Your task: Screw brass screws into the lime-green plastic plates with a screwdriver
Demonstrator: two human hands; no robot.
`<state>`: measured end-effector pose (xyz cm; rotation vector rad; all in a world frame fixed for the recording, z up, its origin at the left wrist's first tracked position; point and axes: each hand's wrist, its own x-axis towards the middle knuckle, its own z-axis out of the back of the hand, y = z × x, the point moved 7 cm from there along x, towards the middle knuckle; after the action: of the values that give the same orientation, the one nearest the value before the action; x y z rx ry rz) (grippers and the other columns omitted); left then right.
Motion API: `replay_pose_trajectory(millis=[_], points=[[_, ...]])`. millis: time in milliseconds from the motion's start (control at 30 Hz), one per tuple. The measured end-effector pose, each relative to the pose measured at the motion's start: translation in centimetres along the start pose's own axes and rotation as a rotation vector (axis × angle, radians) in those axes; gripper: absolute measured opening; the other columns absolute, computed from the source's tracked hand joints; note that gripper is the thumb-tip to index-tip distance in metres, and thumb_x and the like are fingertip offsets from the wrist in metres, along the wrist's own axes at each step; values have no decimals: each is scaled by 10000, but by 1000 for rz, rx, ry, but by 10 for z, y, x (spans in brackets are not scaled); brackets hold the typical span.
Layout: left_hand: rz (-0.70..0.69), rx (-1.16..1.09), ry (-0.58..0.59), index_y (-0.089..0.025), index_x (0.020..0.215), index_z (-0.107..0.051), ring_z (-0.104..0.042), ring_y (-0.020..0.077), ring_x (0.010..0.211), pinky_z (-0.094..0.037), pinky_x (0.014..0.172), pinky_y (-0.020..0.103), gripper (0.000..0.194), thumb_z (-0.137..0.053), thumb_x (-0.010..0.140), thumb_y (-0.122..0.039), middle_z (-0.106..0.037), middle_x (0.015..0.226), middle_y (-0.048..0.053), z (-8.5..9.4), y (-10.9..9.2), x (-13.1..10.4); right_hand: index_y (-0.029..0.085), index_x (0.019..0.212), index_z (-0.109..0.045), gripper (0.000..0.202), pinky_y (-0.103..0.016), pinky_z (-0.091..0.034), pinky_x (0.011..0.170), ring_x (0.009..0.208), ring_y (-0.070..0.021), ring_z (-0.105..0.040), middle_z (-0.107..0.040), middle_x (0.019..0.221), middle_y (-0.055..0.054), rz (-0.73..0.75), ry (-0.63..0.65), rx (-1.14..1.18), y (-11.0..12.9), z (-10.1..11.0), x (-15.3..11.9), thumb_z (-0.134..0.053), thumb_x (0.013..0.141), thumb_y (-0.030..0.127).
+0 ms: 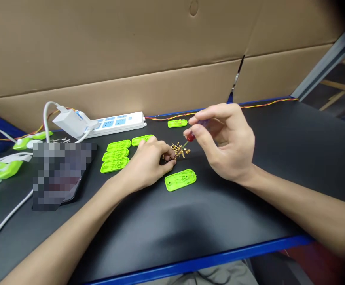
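My right hand (230, 144) grips a screwdriver (190, 136) by its red and dark handle, the thin shaft slanting down to the left. At the shaft's tip, the fingers of my left hand (148, 162) are pinched together at a pile of small brass-coloured pieces (182, 150); what they hold is too small to name. Just in front of the pile lies a green plastic shell (181, 180), its inner side up. More green shells (115, 154) lie left of my left hand, one partly behind it. Another green shell (177, 123) with small pieces in it sits behind the pile.
A white power strip (119, 123) with plugged-in chargers stands at the back left. A dark, pixelated device (62, 174) lies left, near white cables and green-and-white parts (10, 169). Cardboard (131, 51) rises behind the black table (294, 158). A blue edge (190, 264) runs along the front.
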<state>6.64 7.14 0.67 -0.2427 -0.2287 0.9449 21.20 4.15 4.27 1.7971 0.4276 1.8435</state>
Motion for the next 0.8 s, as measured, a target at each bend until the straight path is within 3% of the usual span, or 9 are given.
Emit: replay_pose_trajectory(millis=[333, 800], points=[[0, -13, 8, -203, 831, -643, -547, 217, 841, -355, 862, 412, 125, -567, 843, -302, -668, 806, 9, 0, 0, -1, 221, 1014, -578, 166, -330, -625, 699, 791, -134, -674, -611, 970, -13, -1, 33, 0, 0, -3, -1, -609, 870, 146], [-35, 11, -6, -215, 817, -659, -531, 202, 814, -347, 884, 405, 135, -568, 844, -310, -658, 770, -3, 1, 0, -2, 229, 1035, -585, 185, -332, -631, 698, 824, -152, -676, -632, 987, -22, 25, 57, -42, 2, -3, -1, -607, 871, 147]])
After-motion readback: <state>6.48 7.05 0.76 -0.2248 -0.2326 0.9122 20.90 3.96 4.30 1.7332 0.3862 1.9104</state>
